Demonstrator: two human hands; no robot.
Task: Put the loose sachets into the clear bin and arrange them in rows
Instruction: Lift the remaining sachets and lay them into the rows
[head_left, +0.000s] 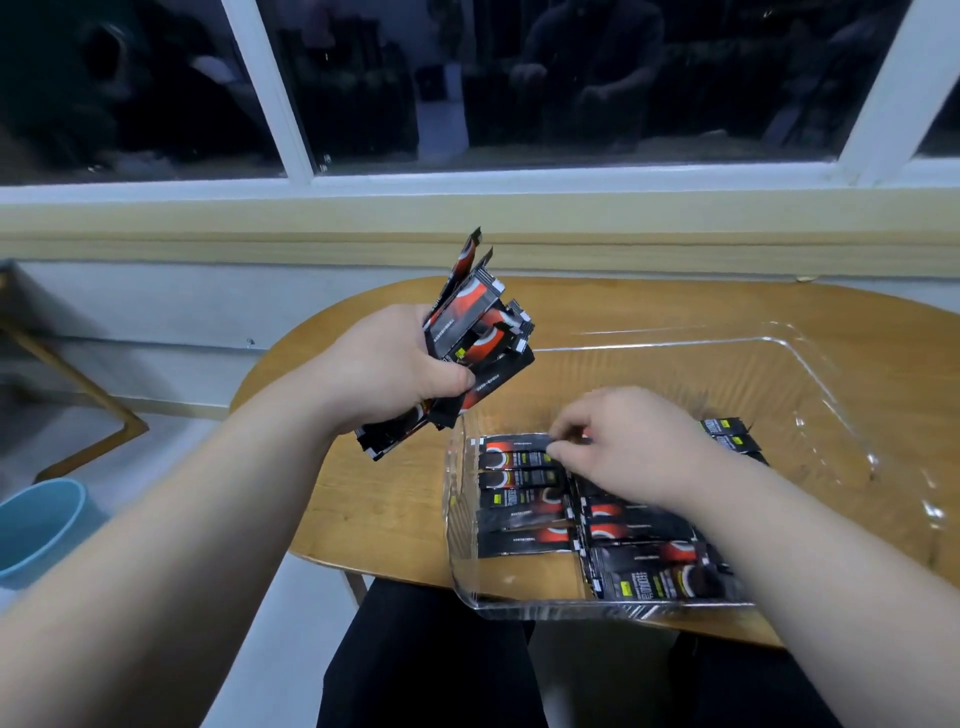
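Note:
My left hand (400, 364) grips a fanned bundle of black and red sachets (472, 332), held upright above the table just left of the clear bin (810, 384). Inside the bin, my right hand (623, 441) pinches the end of the top sachet (514, 443) of the left row. That left row of sachets (519, 499) lies flat, several deep. A second row (644, 545) lies under my right forearm, partly hidden. A few more sachets (732, 436) show past my right wrist.
The bin stands on an oval wooden table (363, 499), its near rim overhanging the front edge above my lap. A light blue bucket (36, 525) sits on the floor at the left. A windowsill and dark window run behind the table.

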